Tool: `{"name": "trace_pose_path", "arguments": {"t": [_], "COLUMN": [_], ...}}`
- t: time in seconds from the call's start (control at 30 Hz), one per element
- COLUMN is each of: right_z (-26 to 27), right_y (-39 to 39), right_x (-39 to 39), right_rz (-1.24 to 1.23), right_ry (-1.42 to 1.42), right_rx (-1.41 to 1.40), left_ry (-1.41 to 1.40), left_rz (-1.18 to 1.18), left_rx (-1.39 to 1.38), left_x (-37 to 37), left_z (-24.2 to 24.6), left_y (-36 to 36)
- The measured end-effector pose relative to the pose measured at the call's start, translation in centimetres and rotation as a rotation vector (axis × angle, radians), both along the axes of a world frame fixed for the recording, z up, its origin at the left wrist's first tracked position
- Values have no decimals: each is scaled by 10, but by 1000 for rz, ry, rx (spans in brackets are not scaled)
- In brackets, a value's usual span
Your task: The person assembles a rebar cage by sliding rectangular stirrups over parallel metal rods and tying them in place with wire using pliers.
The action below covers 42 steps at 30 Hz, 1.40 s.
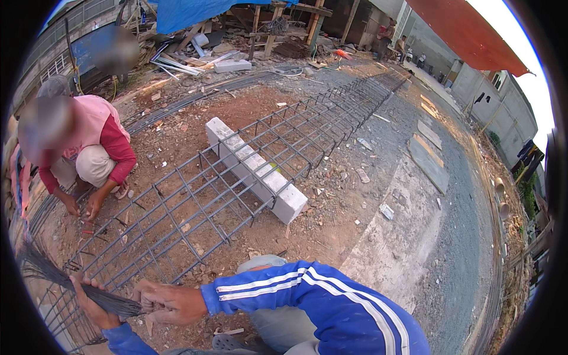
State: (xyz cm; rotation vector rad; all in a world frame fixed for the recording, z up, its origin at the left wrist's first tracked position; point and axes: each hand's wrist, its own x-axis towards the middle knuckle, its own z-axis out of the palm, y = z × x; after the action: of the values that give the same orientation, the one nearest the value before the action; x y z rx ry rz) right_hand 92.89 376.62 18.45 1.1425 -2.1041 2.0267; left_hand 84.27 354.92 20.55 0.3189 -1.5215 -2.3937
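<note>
My left hand (94, 307) is wrapped around a bundle of thin dark tie wire (111, 301), whose loose ends fan out toward the left edge. At the bundle's other end, my right hand (172, 302) has its fingers curled against the wire tips; the exact pinch is partly hidden. Just beyond both hands runs a long cage of steel reinforcing bars (184, 220), with cross ties along its length. A pale concrete block beam (254, 165) lies crosswise under the cage and props it off the ground.
Across the cage a co-worker (95, 146) squats, both hands low near its bars. Long loose rebar (177, 105) lies behind. Flat boards (428, 162) rest on gravel to the right. Scrap timber and pipes (177, 66) are piled under a blue tarp (195, 15).
</note>
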Motion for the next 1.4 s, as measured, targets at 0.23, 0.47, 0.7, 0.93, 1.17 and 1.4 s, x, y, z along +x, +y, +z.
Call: {"name": "trace_pose_path", "arguments": {"t": [0.23,0.47,0.7,0.93,1.17,1.4], "right_z": [22,43,49,48,49,53], "right_y": [28,71,109,125,132,133], "right_x": [25,52,65,60,61,60], "right_rz": [-191,-216,-326,-354,-287,-230], "right_ry": [45,32,67,52,-113,-146], "right_rx": [296,186,-201,-307,-459,-470], "left_ry": [55,139,142,166,139,148], "left_rz": [-88,-184,-171,-206,-123,-50], "left_rx": [-40,84,156,206,191,206], "left_x": [-3,2,-11,-18,-33,-46], "left_z": [21,25,24,25,12,4], "left_y": [33,70,85,100,69,27]}}
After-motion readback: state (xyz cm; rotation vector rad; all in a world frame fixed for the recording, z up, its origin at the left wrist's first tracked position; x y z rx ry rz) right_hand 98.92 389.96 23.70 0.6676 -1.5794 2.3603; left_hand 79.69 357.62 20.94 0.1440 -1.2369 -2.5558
